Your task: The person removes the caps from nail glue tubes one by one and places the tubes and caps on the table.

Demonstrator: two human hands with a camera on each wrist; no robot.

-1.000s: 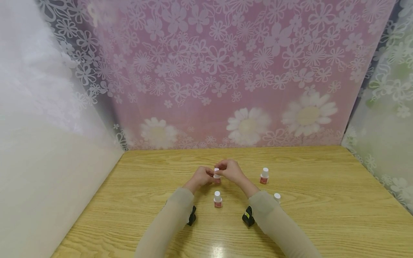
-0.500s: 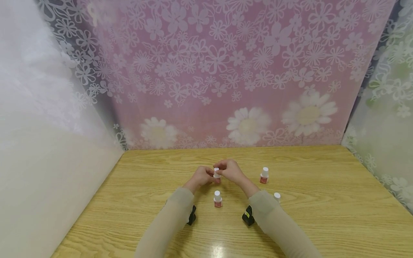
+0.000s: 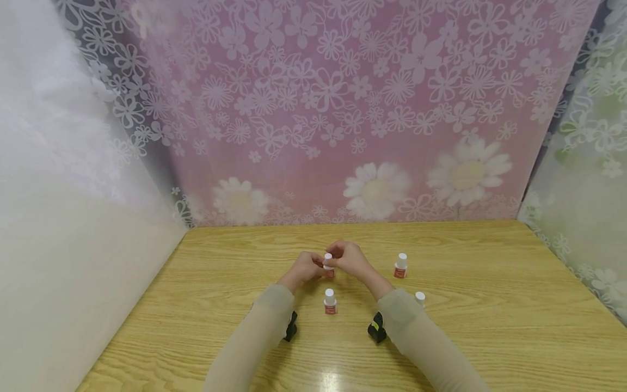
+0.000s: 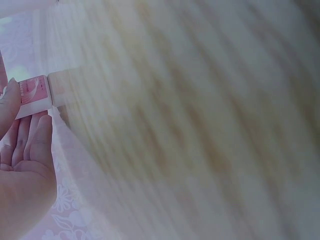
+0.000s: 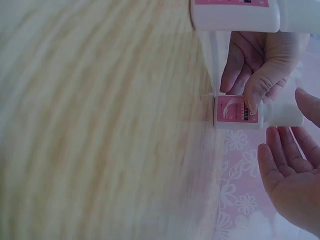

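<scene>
A small white glue bottle (image 3: pixel 331 274) with a red-pink label stands on the wooden table between both hands. My left hand (image 3: pixel 306 267) grips its body, with the thumb across the label in the right wrist view. Around the white cap (image 5: pixel 284 115) lie the thumb and fingers of my right hand (image 3: pixel 350 259), pinching it from either side. The cap is on the bottle. In the left wrist view the bottle's label (image 4: pixel 35 91) shows above the left fingers.
A similar bottle (image 3: pixel 330 302) stands nearer, between the forearms. Another bottle (image 3: pixel 400 267) is at the right, and one more white cap (image 3: pixel 420 298) shows behind the right sleeve (image 3: pixel 404 313). A flowered pink curtain (image 3: pixel 303 136) hangs behind the table (image 3: pixel 196 326).
</scene>
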